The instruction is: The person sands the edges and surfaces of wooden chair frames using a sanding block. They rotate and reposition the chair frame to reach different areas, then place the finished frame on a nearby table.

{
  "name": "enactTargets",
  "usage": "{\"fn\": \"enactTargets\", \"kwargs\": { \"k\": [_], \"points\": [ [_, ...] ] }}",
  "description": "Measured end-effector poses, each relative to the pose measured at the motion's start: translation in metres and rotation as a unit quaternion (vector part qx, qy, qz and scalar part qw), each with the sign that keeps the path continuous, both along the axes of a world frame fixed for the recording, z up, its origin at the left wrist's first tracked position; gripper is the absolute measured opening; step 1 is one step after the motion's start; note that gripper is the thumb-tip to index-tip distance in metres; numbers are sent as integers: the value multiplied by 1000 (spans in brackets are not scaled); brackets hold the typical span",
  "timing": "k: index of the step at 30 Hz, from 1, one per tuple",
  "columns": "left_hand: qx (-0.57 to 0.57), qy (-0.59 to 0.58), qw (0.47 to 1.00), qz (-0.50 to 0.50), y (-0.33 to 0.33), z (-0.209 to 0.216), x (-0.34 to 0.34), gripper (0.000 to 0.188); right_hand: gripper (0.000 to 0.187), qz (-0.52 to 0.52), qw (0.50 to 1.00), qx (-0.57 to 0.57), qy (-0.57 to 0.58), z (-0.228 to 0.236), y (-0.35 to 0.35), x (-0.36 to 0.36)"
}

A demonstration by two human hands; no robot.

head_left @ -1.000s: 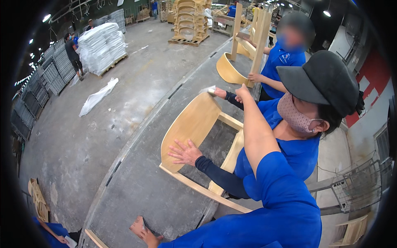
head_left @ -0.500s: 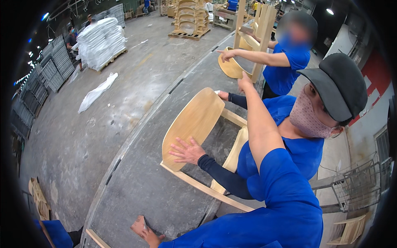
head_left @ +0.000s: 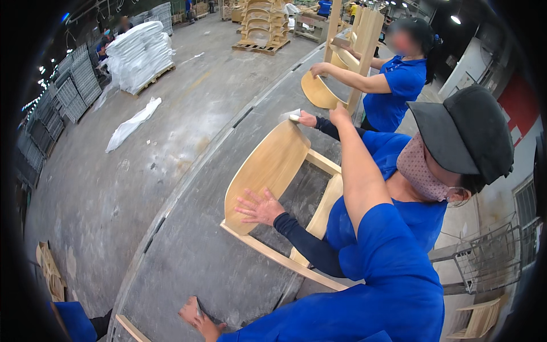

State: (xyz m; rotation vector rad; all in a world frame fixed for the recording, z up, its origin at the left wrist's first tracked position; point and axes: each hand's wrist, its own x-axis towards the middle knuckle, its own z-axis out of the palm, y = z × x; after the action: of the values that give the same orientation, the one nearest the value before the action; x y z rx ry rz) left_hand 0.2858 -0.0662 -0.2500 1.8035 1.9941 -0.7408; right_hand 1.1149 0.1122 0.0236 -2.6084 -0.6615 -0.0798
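My left hand (head_left: 209, 326) rests low on the grey table. Its fingers are around a small folded brown sheet (head_left: 190, 309), which looks like sandpaper. My right arm reaches out across the coworker beside me. At its end, my right hand (head_left: 341, 115) is closed with a finger extended, and nothing shows in it. Nearest the arm is a pale wooden chair (head_left: 268, 165) lying on the table. The coworker's one hand (head_left: 261, 207) lies flat on its curved backrest; the other hand (head_left: 307, 119) holds a whitish pad (head_left: 290, 115) at the backrest's top edge.
A second coworker (head_left: 399, 85) farther along handles another wooden chair (head_left: 322, 91). A wooden strip (head_left: 132, 329) lies at the table's lower left. Beyond the table (head_left: 194, 251) are a white-wrapped stack (head_left: 139, 57), a plastic sheet (head_left: 134, 124) and stacked chair parts (head_left: 262, 25) on a pallet.
The near coworker's head has turned down toward the chair, and the backrest's edge pad shows more. The farther coworker's pointing hand has drawn back onto the other chair. My extended finger has straightened less visibly.
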Motion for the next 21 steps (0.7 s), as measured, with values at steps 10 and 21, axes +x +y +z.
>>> {"fn": "enactTargets", "kwargs": {
  "k": [10, 21],
  "points": [
    [32, -65, 997, -15, -6, 28, 12, 121, 40, 72, 962, 251, 82, 21, 32, -18],
    [38, -86, 995, -5, -6, 21, 9, 121, 44, 306, 610, 348, 643, 25, 75, -215]
  ]
}}
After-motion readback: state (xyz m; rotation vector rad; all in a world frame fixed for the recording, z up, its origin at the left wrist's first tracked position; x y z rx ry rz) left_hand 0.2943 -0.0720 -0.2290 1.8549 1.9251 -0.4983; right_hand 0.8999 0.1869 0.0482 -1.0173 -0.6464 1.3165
